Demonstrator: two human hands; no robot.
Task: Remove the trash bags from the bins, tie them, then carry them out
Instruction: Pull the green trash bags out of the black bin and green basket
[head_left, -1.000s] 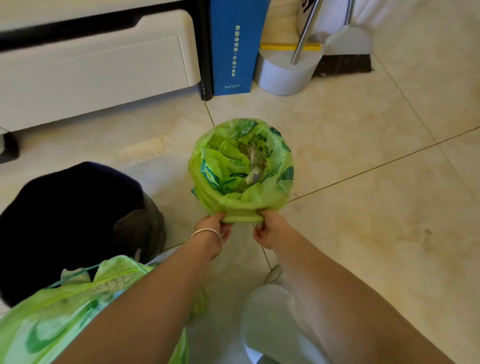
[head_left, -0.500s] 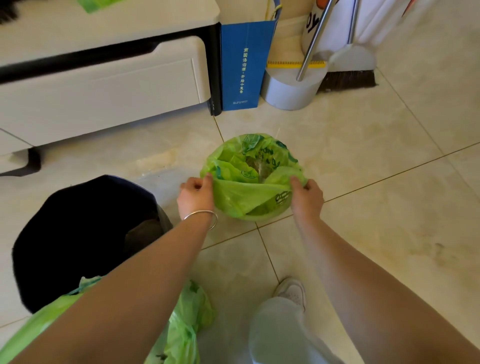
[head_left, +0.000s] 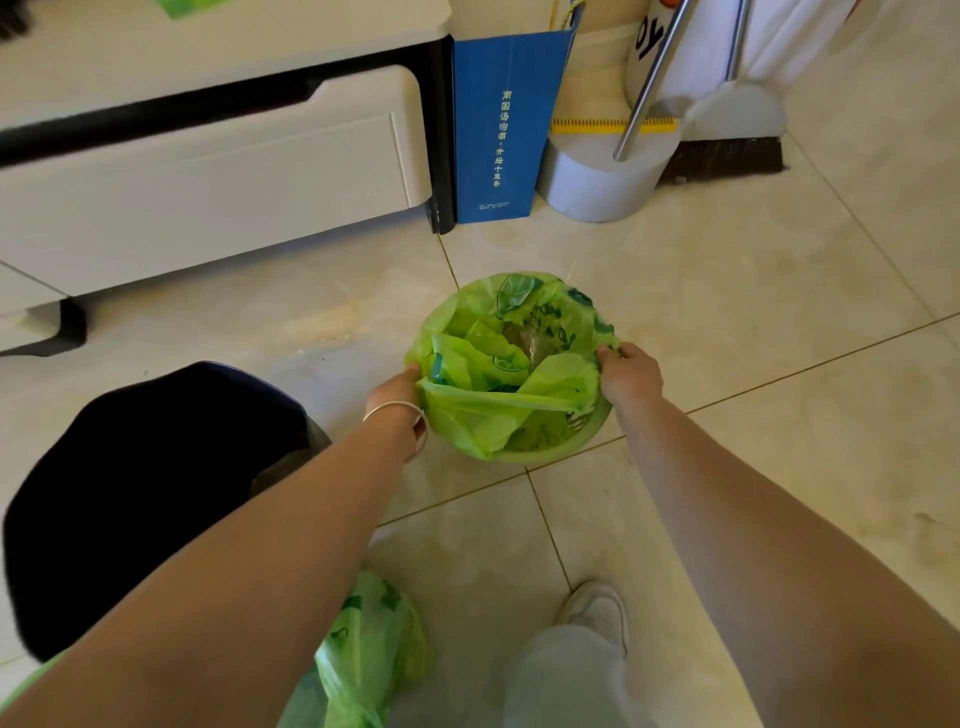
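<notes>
A tied green bag (head_left: 371, 649) lies by the white shoe (head_left: 595, 610), a dark bin (head_left: 150, 499) stands left, and farther out the left hand (head_left: 397, 397) and right hand (head_left: 628, 374) each pinch opposite edges of the green trash bag (head_left: 511, 374) in its small green bin (head_left: 561, 449) on the tiled floor (head_left: 727, 322), before a blue box (head_left: 498, 130).

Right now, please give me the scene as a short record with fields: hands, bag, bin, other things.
left hand: left hand grips the left edge of the green bag
right hand: right hand grips its right edge
bag: open, trash inside, not tied
bin: small green bin on the tiled floor, bag in it
other: black bin at left; second green bag near the feet
</notes>
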